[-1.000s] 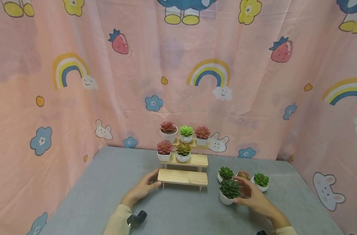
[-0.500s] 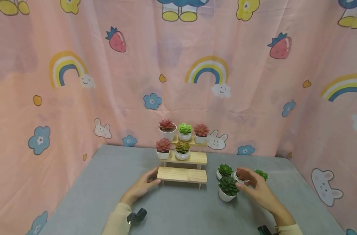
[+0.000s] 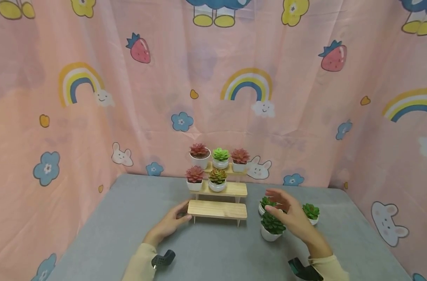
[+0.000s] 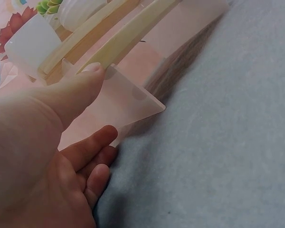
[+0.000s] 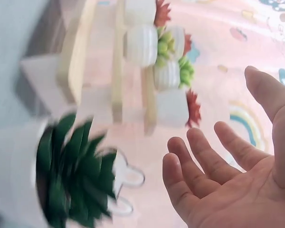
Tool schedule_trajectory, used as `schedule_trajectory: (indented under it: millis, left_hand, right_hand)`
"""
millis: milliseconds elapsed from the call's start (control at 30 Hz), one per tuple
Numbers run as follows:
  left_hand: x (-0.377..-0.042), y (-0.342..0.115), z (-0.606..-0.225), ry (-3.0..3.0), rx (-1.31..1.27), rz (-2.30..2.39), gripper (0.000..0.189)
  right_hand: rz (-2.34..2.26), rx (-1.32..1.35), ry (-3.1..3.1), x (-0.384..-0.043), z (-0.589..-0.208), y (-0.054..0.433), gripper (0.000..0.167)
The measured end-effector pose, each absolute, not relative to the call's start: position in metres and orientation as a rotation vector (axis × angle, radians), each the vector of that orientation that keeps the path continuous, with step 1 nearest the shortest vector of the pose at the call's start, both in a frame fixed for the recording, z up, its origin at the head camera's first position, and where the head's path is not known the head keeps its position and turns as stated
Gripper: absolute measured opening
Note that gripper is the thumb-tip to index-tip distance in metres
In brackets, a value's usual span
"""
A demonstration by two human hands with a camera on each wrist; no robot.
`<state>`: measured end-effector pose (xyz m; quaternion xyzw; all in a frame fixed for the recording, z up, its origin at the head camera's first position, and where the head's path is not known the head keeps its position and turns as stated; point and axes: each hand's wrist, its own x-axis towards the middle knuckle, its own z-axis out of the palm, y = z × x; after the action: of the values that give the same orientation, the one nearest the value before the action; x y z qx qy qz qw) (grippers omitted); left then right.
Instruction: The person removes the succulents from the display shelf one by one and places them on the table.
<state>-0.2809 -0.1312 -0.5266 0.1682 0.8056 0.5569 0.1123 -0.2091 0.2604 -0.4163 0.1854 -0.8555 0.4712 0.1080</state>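
A tiered wooden display stand (image 3: 217,209) with clear legs stands on the grey table. My left hand (image 3: 169,223) holds its lowest step at the left end; in the left wrist view the thumb (image 4: 88,78) lies on the board's edge, and curled fingers are beside the clear leg (image 4: 128,102). That step is bare. My right hand (image 3: 297,220) hovers with fingers spread and nothing in them, over a dark green potted succulent (image 3: 272,226) and partly in front of another green potted succulent (image 3: 266,203). In the right wrist view, the dark succulent (image 5: 76,175) sits apart from the fingers.
On the top step are a red succulent (image 3: 199,153), a bright green one (image 3: 220,156) and another red one (image 3: 240,158). The middle step holds a pink-red succulent (image 3: 194,176) and a yellow-green one (image 3: 217,178). Another green succulent (image 3: 310,212) stands at right. A patterned pink curtain (image 3: 206,78) hangs behind.
My right hand has moved from beside the dark green succulent, first rightward over the pots behind it, then back left and up over the group. The left hand stays at the stand.
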Motion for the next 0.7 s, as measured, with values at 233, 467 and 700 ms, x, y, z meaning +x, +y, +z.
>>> schedule_trajectory:
  millis: [233,467,700]
  left_hand:
    - [-0.28,-0.132,-0.528,2.349,0.483,1.64,0.07]
    - [-0.279,-0.131,-0.527,2.343,0.504,1.65,0.069]
    - [-0.281,-0.131,-0.527,2.37,0.506,1.642,0.068]
  right_hand:
    - [1.49,0.646,-2.437,-0.221,-0.421,0.231,0.045]
    - [1.6,0.612,-2.439,-0.239,-0.425,0.203,0.048]
    - [1.717,0.52,-2.442,-0.261,-0.424,0.175,0.055]
